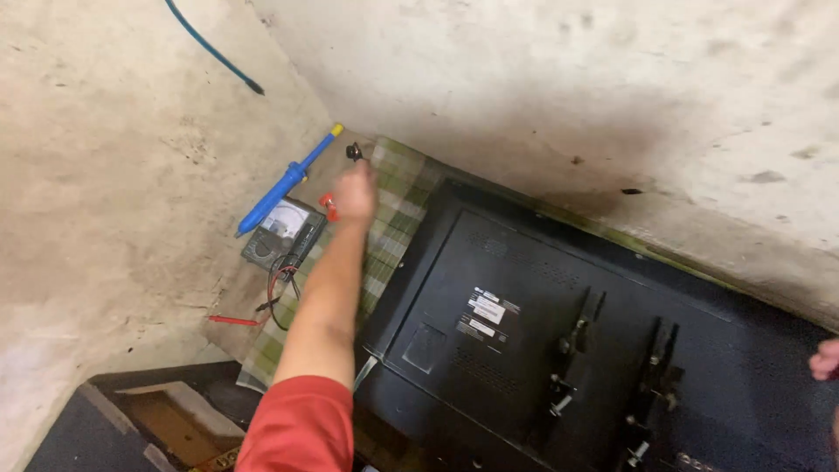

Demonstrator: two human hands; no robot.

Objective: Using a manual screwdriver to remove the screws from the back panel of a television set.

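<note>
My left hand (355, 190) reaches far out over the green checked cloth (395, 229), its fingers closed on a small dark object (354, 152) near the wall corner. A small red piece (329, 204) shows just beside the hand. A black flat-screen television (559, 341) lies face down on the cloth, its back panel with two metal mounting brackets (612, 367) facing up. Only the fingertips of my right hand (825, 358) show at the right edge, near the television's far side; their pose is unclear.
A blue desoldering pump with a yellow tip (284, 183) lies beside an analog multimeter (284, 234) with red and black leads (262, 310). A blue cable (210, 48) hangs on the plaster wall. A brown box (175, 419) sits at bottom left.
</note>
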